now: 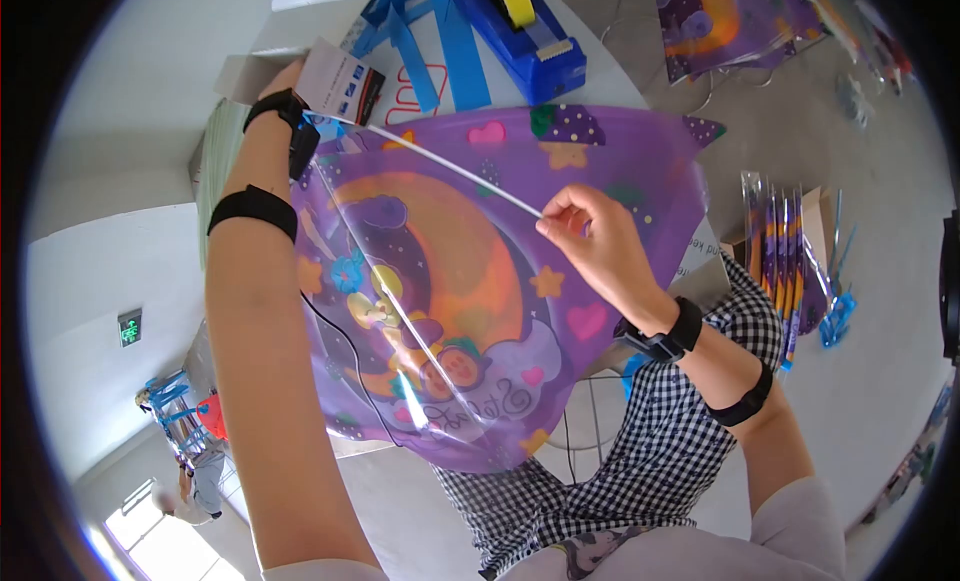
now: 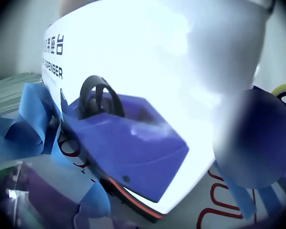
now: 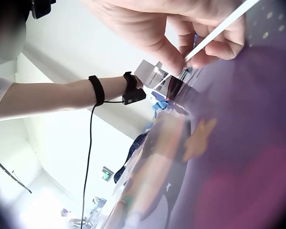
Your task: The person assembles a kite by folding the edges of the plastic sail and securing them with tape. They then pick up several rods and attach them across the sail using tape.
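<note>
My right hand [image 1: 595, 231] pinches a thin white stick [image 1: 455, 171] between thumb and fingers. From there the stick slants up to the left, to a tape dispenser carton [image 1: 335, 81]. At that carton is my left hand [image 1: 284, 79], its fingers hidden behind the cardboard; I cannot tell how they hold. A picture of a blue dispenser [image 2: 128, 138] fills much of the carton's side in the left wrist view. Under the stick lies a large purple printed film sheet [image 1: 600, 171] with a moon, stars and hearts, spread over the table edge and lap.
A blue tape dispenser [image 1: 525, 41] with yellow tape stands at the back, beside blue ribbon strips [image 1: 465, 56]. Another purple printed piece [image 1: 735, 26] is at the upper right. Several wrapped purple packets [image 1: 780, 241] are at the right. A black cable [image 1: 350, 351] hangs from the left wrist.
</note>
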Motion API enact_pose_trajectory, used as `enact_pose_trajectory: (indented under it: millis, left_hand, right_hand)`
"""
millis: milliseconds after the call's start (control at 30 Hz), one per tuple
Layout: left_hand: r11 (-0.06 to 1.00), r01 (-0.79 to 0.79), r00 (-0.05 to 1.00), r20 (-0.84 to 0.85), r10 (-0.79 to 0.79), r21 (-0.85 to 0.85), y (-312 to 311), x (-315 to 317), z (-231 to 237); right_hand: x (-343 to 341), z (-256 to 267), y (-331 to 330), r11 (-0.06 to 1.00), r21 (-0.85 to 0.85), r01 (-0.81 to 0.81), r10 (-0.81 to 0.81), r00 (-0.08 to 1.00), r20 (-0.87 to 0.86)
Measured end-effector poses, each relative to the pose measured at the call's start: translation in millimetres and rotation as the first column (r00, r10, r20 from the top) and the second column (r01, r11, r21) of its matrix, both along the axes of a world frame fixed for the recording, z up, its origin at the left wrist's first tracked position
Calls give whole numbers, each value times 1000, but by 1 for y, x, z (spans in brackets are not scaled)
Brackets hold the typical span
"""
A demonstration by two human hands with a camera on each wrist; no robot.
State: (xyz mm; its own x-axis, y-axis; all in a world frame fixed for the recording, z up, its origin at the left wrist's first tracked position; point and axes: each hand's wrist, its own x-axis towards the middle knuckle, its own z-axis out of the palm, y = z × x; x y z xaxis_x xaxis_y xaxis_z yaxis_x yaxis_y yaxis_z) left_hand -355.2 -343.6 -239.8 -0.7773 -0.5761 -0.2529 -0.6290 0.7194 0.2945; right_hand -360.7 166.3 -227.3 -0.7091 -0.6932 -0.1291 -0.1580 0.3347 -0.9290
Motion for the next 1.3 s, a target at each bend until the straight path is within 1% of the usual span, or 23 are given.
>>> enact_pose_trajectory:
  millis: [100, 167, 233, 300, 400, 467, 533, 633, 667, 733, 767, 800, 833, 900, 933, 1033, 1067, 1133, 1233, 1300]
  left_hand:
    - [996, -46, 993, 114, 37, 80, -2, 3, 3]
    - [990, -128, 989, 81, 123, 60, -1, 3, 3]
    - [995, -101, 995, -1, 101, 10, -7, 3, -5]
    - [992, -5, 997, 78, 15, -130, -6, 0, 2]
    - [935, 149, 973, 216, -80, -322, -2, 3, 21]
    - [858, 269, 962, 169, -215, -438, 15, 15, 41]
    - [854, 213, 976, 64, -208, -475, 39, 15, 59]
    - [860, 68, 990, -73, -121, -505, 58, 20, 74]
    - [849, -9, 987, -141, -78, -528, 72, 24, 80]
    - [959, -95, 941, -339, -1, -266, 81, 36, 97]
    - [986, -117, 904, -424, 55, -122, 86, 44, 103]
    - [982, -108, 795, -580, 177, 152, 101, 52, 113]
    - [936, -138, 756, -576, 310, 323, 115, 64, 125]
    - [847, -114, 678, -582, 449, 520, 134, 88, 137]
    - [815, -81, 675, -570, 469, 574, 141, 101, 141]
    - [714, 24, 658, -549, 515, 699, 154, 118, 154]
    - [683, 40, 646, -540, 539, 729, 159, 120, 156]
    - [636, 60, 643, -517, 566, 770, 165, 123, 158]
    - [633, 68, 656, -513, 554, 771, 166, 120, 154]
    - [675, 52, 674, -525, 520, 736, 154, 114, 145]
  right_hand:
    - [-5, -5, 1, 997, -47, 61, -66, 993, -96]
    - [-7, -6, 1, 996, -39, 76, -80, 989, -123]
    - [-8, -4, 1, 996, -16, 83, -85, 987, -139]
    - [-6, -4, 2, 996, -24, 81, -84, 986, -145]
    - [-5, -8, 1, 997, -16, 78, -80, 978, -195]
    - [-6, -12, 0, 997, -31, 77, -82, 969, -234]
    - [-5, -13, 0, 995, -67, 76, -91, 960, -266]
    - [-4, -6, -3, 988, -112, 102, -127, 964, -234]
    - [-5, -5, -4, 985, -137, 102, -133, 963, -236]
    - [-6, -5, -3, 978, -183, 104, -146, 960, -237]
    - [-6, -1, -2, 964, -246, 98, -151, 967, -205]
    - [-5, 4, -1, 946, -310, 94, -152, 973, -172]
    - [-3, 10, 0, 923, -374, 90, -151, 979, -137]
    - [-5, 28, 10, 939, -332, 86, -143, 978, -149]
    - [-2, 36, 15, 948, -307, 87, -139, 979, -152]
    - [7, 50, 23, 937, -319, 143, -138, 990, 38]
    - [10, 53, 25, 919, -365, 146, -134, 989, 58]
    - [15, 46, 30, 913, -384, 139, -119, 990, 77]
    - [16, 29, 36, 917, -373, 139, -119, 990, 77]
    - [11, 27, 35, 930, -341, 134, -114, 990, 79]
